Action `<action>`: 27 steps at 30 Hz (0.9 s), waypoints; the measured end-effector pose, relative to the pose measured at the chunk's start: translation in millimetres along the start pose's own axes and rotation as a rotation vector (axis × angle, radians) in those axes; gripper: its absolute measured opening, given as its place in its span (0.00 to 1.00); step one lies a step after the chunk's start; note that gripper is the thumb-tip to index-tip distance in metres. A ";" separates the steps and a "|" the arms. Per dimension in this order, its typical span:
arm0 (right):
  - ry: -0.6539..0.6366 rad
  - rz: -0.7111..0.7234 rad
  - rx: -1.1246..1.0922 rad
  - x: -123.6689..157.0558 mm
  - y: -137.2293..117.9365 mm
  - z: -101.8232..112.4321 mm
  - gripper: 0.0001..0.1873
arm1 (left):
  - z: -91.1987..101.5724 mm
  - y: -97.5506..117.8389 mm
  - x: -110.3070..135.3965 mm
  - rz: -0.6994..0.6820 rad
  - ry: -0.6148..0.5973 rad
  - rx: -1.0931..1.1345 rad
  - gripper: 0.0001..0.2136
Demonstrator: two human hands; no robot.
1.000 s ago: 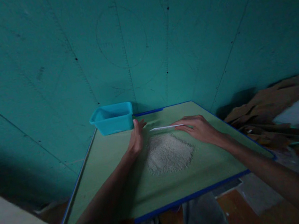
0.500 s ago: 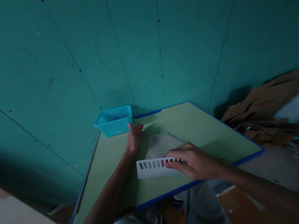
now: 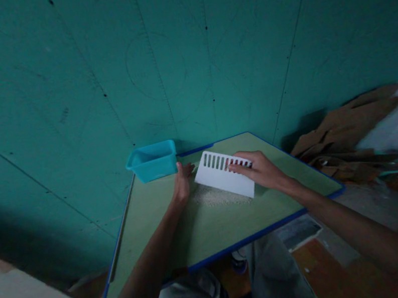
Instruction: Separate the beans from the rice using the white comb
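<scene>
My right hand [image 3: 259,168] grips a flat white scraper-like plate [image 3: 223,179] by its slotted upper edge. The plate is tilted, its plain lower edge over a spread of pale grains [image 3: 217,198] on the pale green tabletop [image 3: 151,228]. At the left of the grains, my left hand [image 3: 182,181] stands on edge with fingers stretched out and nothing held. Just beyond it sits a turquoise plastic bin [image 3: 155,168] at the table's back left corner. Part of the grains is hidden behind the plate.
A blue edging [image 3: 237,241] runs round the table. Behind it rises a green wall [image 3: 184,60]. Flattened cardboard [image 3: 348,126] and clutter lie on the floor at the right, and a pale panel [image 3: 19,286] leans at the left.
My right hand has lifted the white plate from the near side of the grains to their far side and tilted it. My left hand has shifted slightly right.
</scene>
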State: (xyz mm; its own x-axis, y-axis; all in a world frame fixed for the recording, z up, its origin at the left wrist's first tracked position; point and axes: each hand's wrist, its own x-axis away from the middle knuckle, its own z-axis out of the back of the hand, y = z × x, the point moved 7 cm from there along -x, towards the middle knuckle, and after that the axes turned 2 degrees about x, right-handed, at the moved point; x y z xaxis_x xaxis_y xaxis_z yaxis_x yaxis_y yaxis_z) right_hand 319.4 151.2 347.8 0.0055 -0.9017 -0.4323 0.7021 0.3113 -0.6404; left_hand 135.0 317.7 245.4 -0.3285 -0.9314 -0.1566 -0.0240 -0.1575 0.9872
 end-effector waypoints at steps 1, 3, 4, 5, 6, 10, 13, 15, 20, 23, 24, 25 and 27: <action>0.071 -0.039 0.039 6.6 5.3 14.5 0.16 | -0.5 0.0 1.1 -0.004 0.016 -0.017 0.43; 0.210 -0.138 0.196 24.2 14.6 41.4 0.15 | -2.5 1.6 5.7 -0.008 0.050 -0.056 0.42; 0.275 -0.198 0.314 34.3 17.5 52.3 0.14 | -4.0 3.6 9.2 -0.011 0.067 -0.084 0.42; 0.311 -0.257 0.438 44.0 18.9 59.0 0.12 | -5.8 6.3 13.3 -0.013 0.083 -0.115 0.41; 0.320 -0.313 0.557 52.3 19.0 61.5 0.11 | -7.7 9.7 17.8 -0.014 0.100 -0.149 0.40; 0.225 -0.474 0.807 66.9 11.7 43.7 0.11 | -16.6 24.1 34.3 -0.010 0.167 -0.274 0.37; 0.192 -0.503 0.843 59.6 -1.5 24.3 0.11 | -26.9 30.7 41.8 -0.015 0.195 -0.336 0.34; 0.170 -0.487 0.830 49.8 -10.9 10.8 0.11 | -36.7 32.5 44.5 -0.025 0.192 -0.361 0.32; 0.114 -0.471 0.767 26.5 -26.5 -21.0 0.12 | -62.1 33.0 46.7 -0.054 0.115 -0.362 0.27; 0.097 -0.431 0.748 16.7 -31.3 -31.0 0.12 | -65.9 30.6 44.7 -0.059 0.075 -0.325 0.27; 0.097 -0.418 0.748 14.5 -31.3 -30.9 0.12 | -63.6 29.0 43.0 -0.058 0.077 -0.304 0.27; 0.103 -0.412 0.753 12.9 -30.1 -28.6 0.13 | -59.9 27.3 40.7 -0.058 0.085 -0.280 0.28; 0.135 -0.413 0.776 10.5 -24.8 -18.1 0.14 | -49.7 23.5 34.7 -0.066 0.109 -0.225 0.29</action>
State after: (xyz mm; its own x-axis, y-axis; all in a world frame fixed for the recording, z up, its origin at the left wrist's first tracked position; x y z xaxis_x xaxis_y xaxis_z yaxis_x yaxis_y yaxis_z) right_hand 289.2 139.4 347.7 -0.4049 -0.8385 -0.3646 0.9143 -0.3663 -0.1730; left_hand 169.9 265.3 261.7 -0.2290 -0.9447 -0.2347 0.1725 -0.2767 0.9453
